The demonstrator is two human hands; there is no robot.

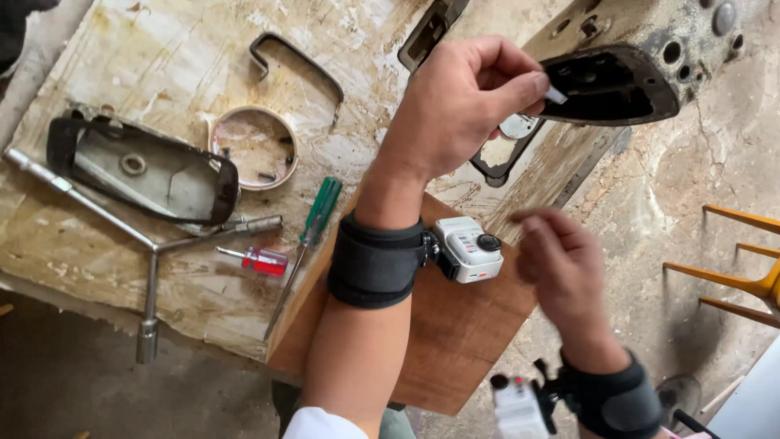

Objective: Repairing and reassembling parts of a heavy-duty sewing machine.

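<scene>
My left hand (467, 102) is raised over the worn tabletop (162, 65), pinching a small white piece (556, 95) between thumb and forefinger at the rim of a dark oval opening (605, 85) in an old grey machine body (650, 41). My right hand (561, 264) hovers lower right, blurred, fingers loosely curled with nothing seen in it. Both wrists wear black straps with small white cameras (467, 248).
On the table lie a black oval cover plate (142, 167), a round ring (253, 146), a bent metal bracket (296, 61), a Y-shaped socket wrench (150, 244), a green-handled screwdriver (313, 228) and a small red one (260, 260). A wooden block (455, 333) sits below my arms. Orange chair legs (743, 260) stand right.
</scene>
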